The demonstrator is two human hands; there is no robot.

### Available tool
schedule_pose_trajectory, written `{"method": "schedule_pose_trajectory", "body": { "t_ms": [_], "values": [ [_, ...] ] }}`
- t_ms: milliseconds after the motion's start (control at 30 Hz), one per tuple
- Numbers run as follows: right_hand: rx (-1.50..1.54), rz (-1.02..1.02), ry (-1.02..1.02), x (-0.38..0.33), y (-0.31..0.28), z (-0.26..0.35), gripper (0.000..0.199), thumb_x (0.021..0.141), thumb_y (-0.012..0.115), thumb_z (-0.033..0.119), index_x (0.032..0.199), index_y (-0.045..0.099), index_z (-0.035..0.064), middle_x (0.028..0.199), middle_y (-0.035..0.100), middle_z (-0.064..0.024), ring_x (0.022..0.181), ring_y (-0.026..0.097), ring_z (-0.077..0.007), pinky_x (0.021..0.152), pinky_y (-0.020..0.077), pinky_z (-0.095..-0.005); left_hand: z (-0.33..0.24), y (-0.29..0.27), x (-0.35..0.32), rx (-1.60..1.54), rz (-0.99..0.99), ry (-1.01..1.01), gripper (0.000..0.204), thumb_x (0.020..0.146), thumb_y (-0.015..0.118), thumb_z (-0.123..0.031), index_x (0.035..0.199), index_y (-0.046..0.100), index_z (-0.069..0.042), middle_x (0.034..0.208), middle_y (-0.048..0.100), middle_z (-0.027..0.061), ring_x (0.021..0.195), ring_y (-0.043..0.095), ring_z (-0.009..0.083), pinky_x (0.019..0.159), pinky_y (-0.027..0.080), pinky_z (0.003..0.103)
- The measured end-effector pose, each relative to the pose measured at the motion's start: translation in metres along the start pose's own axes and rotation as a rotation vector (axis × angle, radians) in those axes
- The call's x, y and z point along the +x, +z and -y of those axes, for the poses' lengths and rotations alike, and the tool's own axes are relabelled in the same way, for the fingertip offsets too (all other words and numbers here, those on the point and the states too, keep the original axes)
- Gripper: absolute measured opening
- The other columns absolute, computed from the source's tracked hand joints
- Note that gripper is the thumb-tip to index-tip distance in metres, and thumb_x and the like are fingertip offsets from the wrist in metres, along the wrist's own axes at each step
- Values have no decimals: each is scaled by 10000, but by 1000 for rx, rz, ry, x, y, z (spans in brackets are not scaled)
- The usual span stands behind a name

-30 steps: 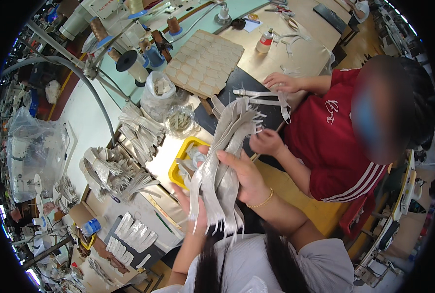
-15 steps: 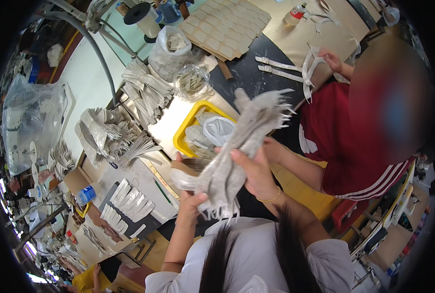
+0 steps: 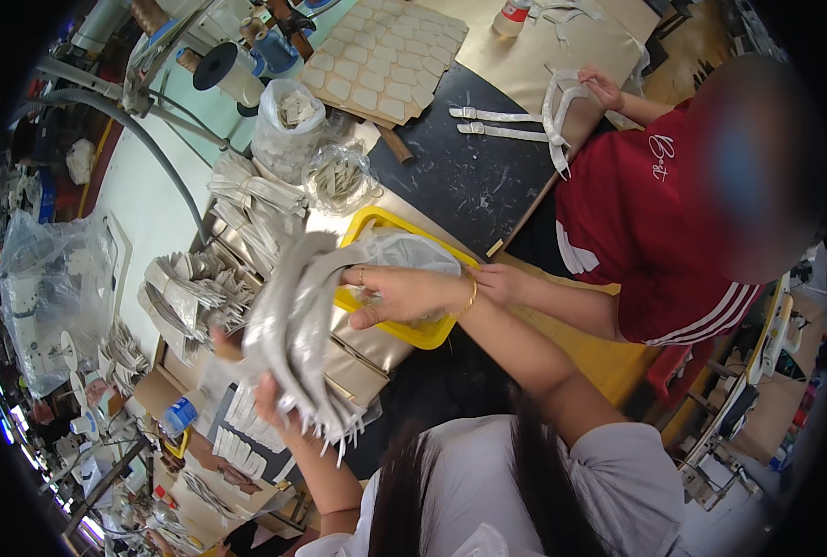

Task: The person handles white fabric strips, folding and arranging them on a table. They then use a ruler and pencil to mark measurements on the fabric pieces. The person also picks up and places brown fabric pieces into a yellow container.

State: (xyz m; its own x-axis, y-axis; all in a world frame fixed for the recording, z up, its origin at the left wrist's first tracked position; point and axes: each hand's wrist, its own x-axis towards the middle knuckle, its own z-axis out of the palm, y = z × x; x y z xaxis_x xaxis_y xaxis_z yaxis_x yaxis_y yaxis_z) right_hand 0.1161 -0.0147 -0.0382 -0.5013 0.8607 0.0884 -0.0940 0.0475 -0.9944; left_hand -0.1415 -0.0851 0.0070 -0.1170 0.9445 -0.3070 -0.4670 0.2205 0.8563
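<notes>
One bundle of pale grey straps (image 3: 288, 320) is held above the desk's near side, left of the yellow basket (image 3: 427, 336); its frayed ends hang toward the wearer. The left hand (image 3: 272, 407) is closed around its lower part. The right hand (image 3: 399, 292) reaches over the basket, fingertips at the bundle's upper edge, thumb apart; whether it grips, I cannot tell.

Half a second ago the bundle leaned right across both hands; it has since swung left, so the left hand now seems to carry most of the weight.

White plastic (image 3: 423, 252) lies in the basket. Toward the desk's left edge are a strap heap (image 3: 200, 297) and, farther back, a second strap pile (image 3: 246, 200). Beyond the dark board's right edge, a co-worker's hand (image 3: 601, 88) touches white straps (image 3: 559, 111).
</notes>
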Motion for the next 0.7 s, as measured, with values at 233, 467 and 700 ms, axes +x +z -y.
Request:
{"method": "schedule_pose_trajectory", "body": {
  "t_ms": [233, 467, 700],
  "values": [
    [-1178, -179, 606, 58, -48, -40, 644, 880, 634, 150, 1484, 419, 206, 1186, 592, -112, 1099, 584, -281, 938, 407, -459, -61, -33, 22, -622, 579, 173, 499, 895, 669, -124, 1338, 497, 28, 1219, 591, 134, 957, 584, 192, 707, 503, 295],
    [-1362, -280, 503, 71, -52, -99, 652, 906, 557, 83, 1476, 416, 367, 1074, 579, -76, 985, 597, -259, 894, 402, -473, -70, -56, 7, -801, 460, 153, 452, 1000, 526, -208, 1401, 454, -11, 1366, 543, 137, 981, 572, 173, 694, 453, 258],
    [-1371, -313, 539, 63, -56, -103, 603, 927, 521, 87, 1449, 457, 383, 1040, 584, -70, 922, 612, -251, 887, 410, -468, -68, -23, 4, -782, 250, 67, 388, 899, 611, -149, 1234, 537, 32, 1031, 594, 103, 892, 570, 180, 571, 445, 245]
  ]
}}
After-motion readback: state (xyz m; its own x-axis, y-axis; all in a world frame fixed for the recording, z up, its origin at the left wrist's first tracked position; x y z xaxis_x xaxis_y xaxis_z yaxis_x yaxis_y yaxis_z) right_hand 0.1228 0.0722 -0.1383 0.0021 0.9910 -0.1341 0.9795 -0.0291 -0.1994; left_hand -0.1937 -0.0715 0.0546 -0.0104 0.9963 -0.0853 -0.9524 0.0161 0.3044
